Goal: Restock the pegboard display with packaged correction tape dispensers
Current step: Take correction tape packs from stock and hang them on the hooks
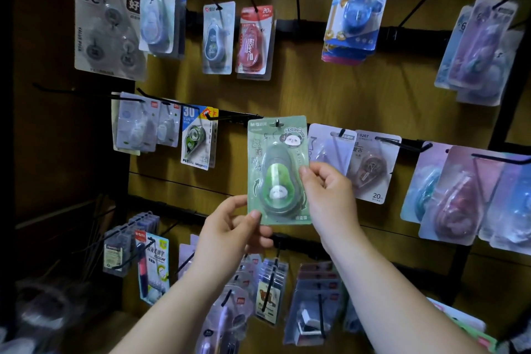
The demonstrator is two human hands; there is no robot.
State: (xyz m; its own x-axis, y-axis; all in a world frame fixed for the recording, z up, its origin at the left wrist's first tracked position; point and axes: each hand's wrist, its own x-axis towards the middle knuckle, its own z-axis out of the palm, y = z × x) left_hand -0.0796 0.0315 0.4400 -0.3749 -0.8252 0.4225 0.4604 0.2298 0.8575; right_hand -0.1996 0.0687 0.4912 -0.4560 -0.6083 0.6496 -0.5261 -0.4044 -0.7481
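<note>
Midway up the pegboard [316, 89], your left hand [230, 231] and right hand [327, 192] pinch the green correction tape pack [277, 169] by its card edges, probably light and stiff.

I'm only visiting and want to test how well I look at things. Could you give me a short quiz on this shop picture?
1. Which colour is the package held up in front of the display board? A red, B green, C blue.
2. True or false: only the right hand holds it.
3. Fill in: the animal drawn on that package is a ___.
Key: 1 B. 2 False: the left hand pinches its lower corner too. 3 Panda.
</note>
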